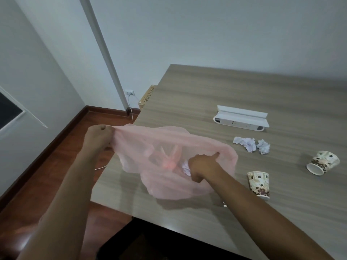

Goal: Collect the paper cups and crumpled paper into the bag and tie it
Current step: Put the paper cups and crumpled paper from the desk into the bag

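From the head camera, a thin pink bag [169, 162] hangs open over the near left corner of the wooden desk [225, 91]. The left hand [99, 137] holds the bag's rim at its far left end, the fingers curled tight into a grip that pinches the gathered plastic, out past the desk's edge and above the floor. The right hand [202, 166] is at the bag's mouth on the right side; its forefinger stretches out along the rim while the other fingers curl downward, and I cannot tell whether that grip pinches the plastic or only presses against it. Just beside the right hand, inside the bag, lies one white wad of crumpled paper [185, 168], seen partly through the plastic. A darker pink knot of gathered plastic shows through the bag's middle.

Two more paper wads [251, 145] lie on the desk to the right of the bag, just beside each other. One patterned paper cup [259, 184] stands upside down near the right forearm. A second paper cup [322, 162] lies tipped on its side farther right, its mouth toward the camera. Behind the wads sits a long white box [242, 118] with its lid open. A cardboard box [147, 97] stands by the desk's far left corner, near a wall socket [130, 92] with a white cable plugged in.
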{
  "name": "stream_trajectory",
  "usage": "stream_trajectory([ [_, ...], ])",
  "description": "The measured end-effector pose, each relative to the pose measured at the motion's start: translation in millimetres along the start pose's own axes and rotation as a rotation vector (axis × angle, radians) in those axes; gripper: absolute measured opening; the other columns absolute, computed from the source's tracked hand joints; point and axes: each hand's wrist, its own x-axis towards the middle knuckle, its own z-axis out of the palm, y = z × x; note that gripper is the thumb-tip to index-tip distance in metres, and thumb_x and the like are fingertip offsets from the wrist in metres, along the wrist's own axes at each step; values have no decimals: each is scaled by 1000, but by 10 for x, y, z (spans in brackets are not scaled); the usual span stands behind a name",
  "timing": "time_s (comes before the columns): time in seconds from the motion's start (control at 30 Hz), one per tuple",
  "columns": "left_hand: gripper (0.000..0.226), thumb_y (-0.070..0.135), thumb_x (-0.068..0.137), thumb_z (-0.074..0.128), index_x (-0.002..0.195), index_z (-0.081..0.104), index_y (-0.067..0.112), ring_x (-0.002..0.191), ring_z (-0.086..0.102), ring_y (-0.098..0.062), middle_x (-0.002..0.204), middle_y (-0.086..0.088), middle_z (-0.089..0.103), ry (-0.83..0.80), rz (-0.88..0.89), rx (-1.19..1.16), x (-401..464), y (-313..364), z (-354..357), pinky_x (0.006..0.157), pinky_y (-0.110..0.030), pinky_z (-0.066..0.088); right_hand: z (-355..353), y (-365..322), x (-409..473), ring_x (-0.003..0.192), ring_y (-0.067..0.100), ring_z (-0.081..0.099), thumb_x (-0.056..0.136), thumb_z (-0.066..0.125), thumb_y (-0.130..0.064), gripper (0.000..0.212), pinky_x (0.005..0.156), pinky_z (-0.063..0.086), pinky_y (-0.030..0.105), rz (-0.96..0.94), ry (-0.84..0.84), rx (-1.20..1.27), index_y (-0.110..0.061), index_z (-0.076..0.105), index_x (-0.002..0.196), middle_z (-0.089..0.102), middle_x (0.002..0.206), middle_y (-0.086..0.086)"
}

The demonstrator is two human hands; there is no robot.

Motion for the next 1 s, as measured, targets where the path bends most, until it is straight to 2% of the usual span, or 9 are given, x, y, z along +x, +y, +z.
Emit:
stream_trajectory([
  [0.1, 28, 16, 89, 44, 86, 67, 1, 83, 65, -33, 92, -15, 66, -18, 53, 6, -73, -30, 115, 54, -32, 57, -76, -226, -27, 118, 30, 54, 94, 44, -3, 53, 103, 44, 44, -285, -53, 316, -31, 49, 138, 51, 140, 8],
  [0.23, 22, 26, 89, 48, 97, 63, 12, 88, 63, -32, 103, -11, 65, 104, 169, 377, -108, 25, 225, 80, -41, 55, 41, -482, -69, 128, 29, 48, 100, 39, -46, 47, 112, 33, 44, -341, -280, 442, -22, 47, 139, 48, 145, 7],
  [0.33, 35, 20, 77, 68, 107, 55, 7, 99, 48, -30, 106, -13, 54, 327, 731, 572, -417, 47, 382, 85, -37, 40, 85, -592, -58, 136, 36, 37, 102, 28, -45, 52, 118, 15, 51, -264, -248, 368, -15, 43, 142, 44, 148, 15],
  [0.4, 23, 8, 78, 63, 100, 58, 9, 91, 50, -23, 96, -4, 56, -7, 1042, 503, -700, 136, 612, 79, -32, 41, 65, -599, -9, 127, 34, 48, 100, 39, -32, 43, 108, 33, 44, -283, -174, 279, -15, 46, 140, 47, 145, 13],
  [0.47, 18, 5, 87, 56, 102, 66, 10, 92, 60, -21, 101, -3, 66, -492, 911, 830, -752, 126, 880, 83, -35, 50, 63, -554, 50, 104, 28, 56, 93, 53, -17, 45, 86, 44, 35, -334, -144, 157, -21, 48, 137, 54, 135, 9],
  [0.53, 26, 7, 94, 54, 116, 66, 10, 107, 62, -25, 119, -7, 66, -705, 666, 1185, -545, -17, 1093, 95, -35, 50, 78, -467, 63, 112, 26, 54, 87, 62, -30, 57, 84, 41, 33, -344, -165, 88, -33, 44, 141, 51, 139, 2],
  [0.67, 49, 27, 92, 63, 136, 50, 10, 118, 58, -30, 132, -11, 58, -707, 362, 1515, -152, -275, 1077, 97, -39, 50, 150, -170, 90, 142, 24, 30, 66, 69, -74, 93, 112, 24, 54, -213, -219, -65, -38, 38, 146, 31, 156, -9],
  [0.8, 73, 25, 98, 50, 157, 8, 12, 129, 49, -30, 143, -13, 47, -570, 325, 1755, -144, -293, 934, 101, -36, 43, 139, 194, 137, 145, 32, 26, 78, 66, -60, 69, 108, -4, 72, 76, -202, -213, -31, 50, 138, 43, 150, -1],
  [1.0, 77, 26, 93, 57, 156, 13, 28, 121, 56, -33, 137, -8, 52, -768, 361, 1877, -336, -186, 1146, 97, -40, 48, -178, 258, 24, 149, 38, 2, 87, 60, -52, 74, 110, -7, 71, 151, -158, -382, -26, 32, 150, 17, 162, 12],
])
